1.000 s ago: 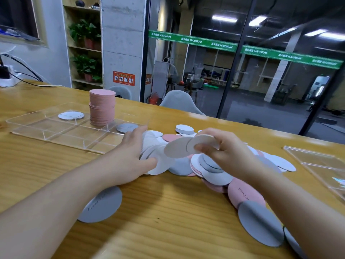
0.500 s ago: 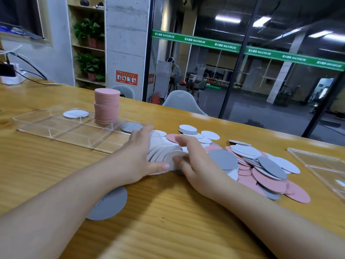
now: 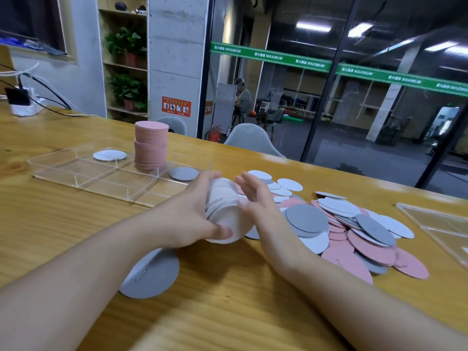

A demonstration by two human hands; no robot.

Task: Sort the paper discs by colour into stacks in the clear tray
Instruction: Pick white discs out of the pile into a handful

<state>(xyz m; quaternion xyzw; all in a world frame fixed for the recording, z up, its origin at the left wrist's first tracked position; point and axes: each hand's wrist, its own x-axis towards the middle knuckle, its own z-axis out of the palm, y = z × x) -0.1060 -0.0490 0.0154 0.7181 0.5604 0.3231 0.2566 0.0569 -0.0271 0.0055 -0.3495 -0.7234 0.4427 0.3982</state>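
L hand (image 3: 188,217) grips a bundle of white discs (image 3: 225,211) held on edge just above the tabletop (image 3: 63,224), thumb curled under the near face, fingers over the far end. R hand (image 3: 255,201) is flat, fingers straight, palm pressed against the bundle's side at 3 o'clock of it; it holds nothing.

Clear tray (image 3: 76,173) sits at 10 o'clock from the hands, split into compartments. Tall pink disc stack (image 3: 151,145) stands in a far compartment, upper part shifted slightly off the lower. One white disc (image 3: 109,155) lies flat in the compartment at 9 o'clock of the pink stack. One grey disc (image 3: 183,173) lies flat at 4 o'clock of the stack, at the tray's R end; whether inside the tray wall or just past it, can't tell.

Loose pile of mixed discs (image 3: 342,224), white, grey and pink, overlapping, spreads on the tabletop at 3 o'clock of the hands. A lone large grey disc (image 3: 149,274) lies at 6 o'clock of the L hand, partly under the L forearm, w/ faint writing on it, unreadable.

A second clear tray (image 3: 435,224) shows at the R edge, cut off by the frame. White power strip (image 3: 24,107) w/ cables sits at the far L of the tabletop.
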